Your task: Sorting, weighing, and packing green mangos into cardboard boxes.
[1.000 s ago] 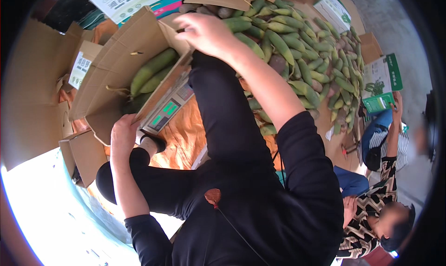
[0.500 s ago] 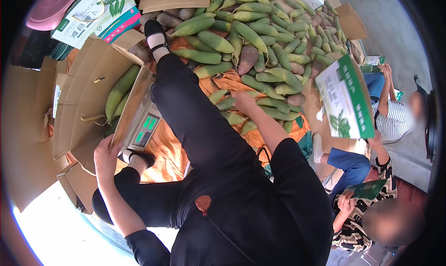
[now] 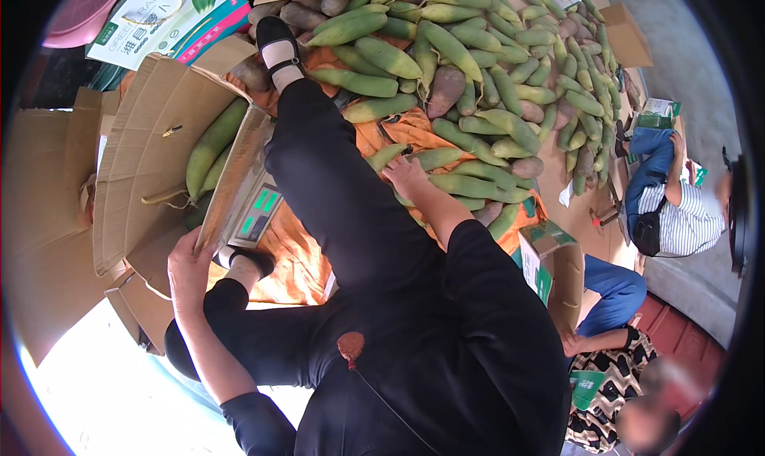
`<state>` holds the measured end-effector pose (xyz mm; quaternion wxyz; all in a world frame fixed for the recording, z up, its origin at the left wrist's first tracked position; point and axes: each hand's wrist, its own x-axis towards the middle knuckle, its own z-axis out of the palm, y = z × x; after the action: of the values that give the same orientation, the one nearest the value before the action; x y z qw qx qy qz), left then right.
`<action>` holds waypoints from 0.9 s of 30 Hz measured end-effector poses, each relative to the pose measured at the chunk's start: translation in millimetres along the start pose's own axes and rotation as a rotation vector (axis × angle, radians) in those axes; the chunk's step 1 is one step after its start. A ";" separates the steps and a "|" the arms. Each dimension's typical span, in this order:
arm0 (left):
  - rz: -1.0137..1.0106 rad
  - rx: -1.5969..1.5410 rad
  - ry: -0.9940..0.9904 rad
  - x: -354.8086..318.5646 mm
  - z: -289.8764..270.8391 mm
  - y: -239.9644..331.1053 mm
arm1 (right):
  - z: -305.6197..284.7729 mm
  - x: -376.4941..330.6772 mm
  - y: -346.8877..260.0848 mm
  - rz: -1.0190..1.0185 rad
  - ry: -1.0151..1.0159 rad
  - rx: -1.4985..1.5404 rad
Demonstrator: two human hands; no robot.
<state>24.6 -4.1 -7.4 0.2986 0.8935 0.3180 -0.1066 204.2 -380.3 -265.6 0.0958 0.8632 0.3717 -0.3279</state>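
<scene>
I sit with my legs in black trousers (image 3: 335,193) stretched over a heap of long green vegetables (image 3: 478,73) on an orange cloth (image 3: 295,257). My right hand (image 3: 406,175) reaches past my knee, and its fingers curl over one green vegetable (image 3: 434,158) at the near edge of the heap. My left hand (image 3: 190,266) grips the near flap of an open cardboard box (image 3: 151,161). Several of the same green vegetables (image 3: 211,145) lie in that box. A grey device with green display windows (image 3: 255,214) sits just above my left hand.
Flattened cardboard (image 3: 48,209) lies on the left, and printed cartons (image 3: 167,17) lie at the back left. A small green-printed box (image 3: 550,253) stands to my right. One person in a striped shirt (image 3: 677,221) and another in a patterned top (image 3: 606,376) sit on the right.
My right hand has come down from the far part of the heap to the vegetables beside my knee. My left hand has stayed on the box flap.
</scene>
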 end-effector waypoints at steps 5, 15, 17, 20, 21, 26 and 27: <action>0.017 0.030 -0.017 -0.6 -0.3 -1.1 | 2.0 6.5 -5.4 0.015 0.030 -0.114; 0.100 0.054 0.025 -3.8 -3.0 2.8 | 23.5 -11.1 14.0 0.091 0.166 -0.156; 0.041 0.050 0.051 -9.6 -6.8 -0.9 | 9.4 -15.8 11.7 0.046 0.139 -0.147; 0.077 0.080 0.054 -14.8 -7.2 -9.3 | -12.5 -26.7 17.9 0.069 0.147 -0.155; 0.069 0.076 0.066 -15.0 -8.1 -10.0 | -18.9 -30.2 23.3 0.123 0.198 -0.066; 0.081 0.107 0.053 -17.8 -10.6 -16.9 | -38.7 -44.8 63.3 0.164 0.523 0.304; 0.083 0.120 0.041 -19.2 -11.8 -17.6 | -46.5 -49.0 68.7 0.207 0.630 0.432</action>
<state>-1.4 4.2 1.2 0.2422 0.9242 0.2795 -0.0946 250.7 -438.1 -204.1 -0.1744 0.9547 0.2165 -0.1063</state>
